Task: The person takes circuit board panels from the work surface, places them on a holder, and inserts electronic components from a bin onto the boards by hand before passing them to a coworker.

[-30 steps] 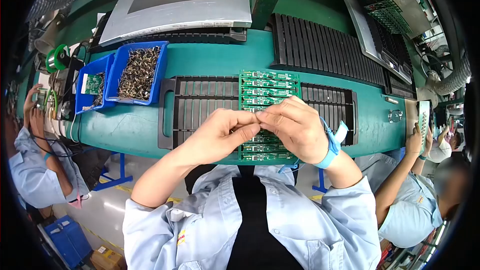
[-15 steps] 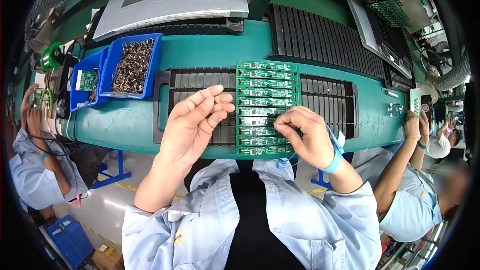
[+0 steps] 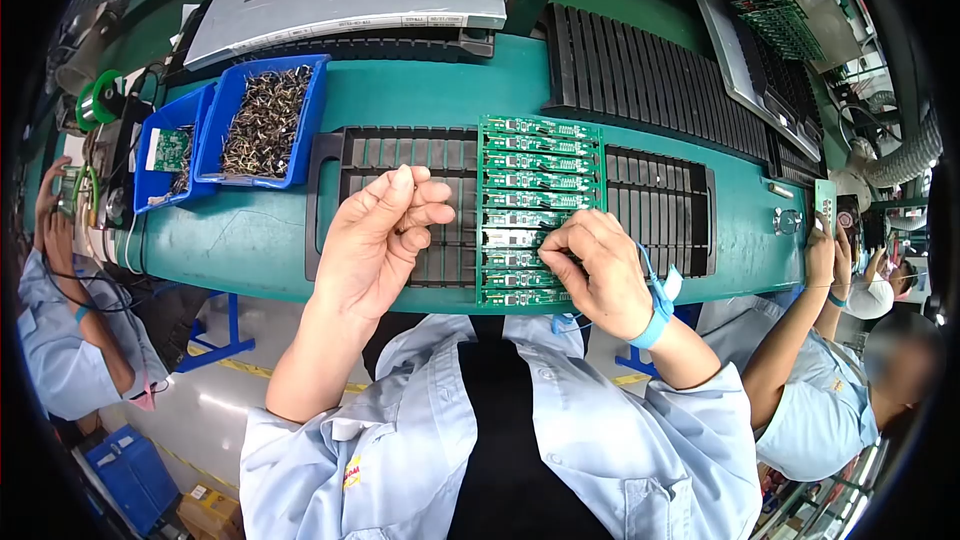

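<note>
A panel of green circuit boards (image 3: 540, 162), joined in several strips, lies across a black slotted rack (image 3: 660, 210) on the table. My right hand (image 3: 605, 275) rests over the panel's lower right part, thumb and forefinger pinched together at one strip. Whatever sits between those fingertips is too small or hidden to name. To the left of the panel, my left hand (image 3: 375, 240) is raised above the rack, palm partly up, thumb pressed to the forefinger and the other fingers curled. Something tiny may be in that pinch; I cannot make it out. A blue band circles my right wrist.
Small leaded parts fill a blue bin (image 3: 265, 125) at left; a second blue bin (image 3: 170, 155) beside it holds a green board. Black ribbed racks (image 3: 650, 90) and a grey framed panel (image 3: 350, 0) stand at the back. Co-workers sit on both sides.
My left thumb has slid up along the forefinger, and that hand has shifted slightly left. My right hand stays pinched at the panel, with a small shift. The view has tilted a little.
</note>
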`<state>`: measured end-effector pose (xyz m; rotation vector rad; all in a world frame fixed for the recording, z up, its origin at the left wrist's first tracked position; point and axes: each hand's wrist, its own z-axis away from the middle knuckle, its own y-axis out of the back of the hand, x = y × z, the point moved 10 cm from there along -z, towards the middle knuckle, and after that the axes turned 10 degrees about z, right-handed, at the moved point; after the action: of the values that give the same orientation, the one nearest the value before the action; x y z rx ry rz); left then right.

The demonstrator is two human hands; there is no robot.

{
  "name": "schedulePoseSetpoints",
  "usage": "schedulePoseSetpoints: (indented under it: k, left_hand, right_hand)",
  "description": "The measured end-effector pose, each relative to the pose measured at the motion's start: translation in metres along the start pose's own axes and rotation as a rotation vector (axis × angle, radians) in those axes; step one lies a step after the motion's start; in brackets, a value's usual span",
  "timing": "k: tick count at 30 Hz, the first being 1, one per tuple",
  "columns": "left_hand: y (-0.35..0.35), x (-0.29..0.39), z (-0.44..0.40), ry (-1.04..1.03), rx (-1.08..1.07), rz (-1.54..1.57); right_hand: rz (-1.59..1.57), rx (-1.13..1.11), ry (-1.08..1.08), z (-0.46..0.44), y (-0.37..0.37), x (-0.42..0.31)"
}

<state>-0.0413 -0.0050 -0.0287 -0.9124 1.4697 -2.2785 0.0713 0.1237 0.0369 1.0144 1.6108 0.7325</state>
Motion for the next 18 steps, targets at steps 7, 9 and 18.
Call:
schedulePoseSetpoints:
  k: [7,9,18]
  left_hand:
    - [0.002,0.001,0.002,-0.012,-0.011,-0.071]
    - [0.001,0.0,0.003,-0.018,-0.008,-0.097]
    - [0.001,0.004,0.007,-0.062,0.099,-0.186]
  right_hand:
    - [0.092,0.015,0.037,0.001,0.001,-0.007]
    - [0.183,0.058,0.097,0.001,0.002,-0.016]
    - [0.242,-0.004,0.169,0.006,0.008,-0.023]
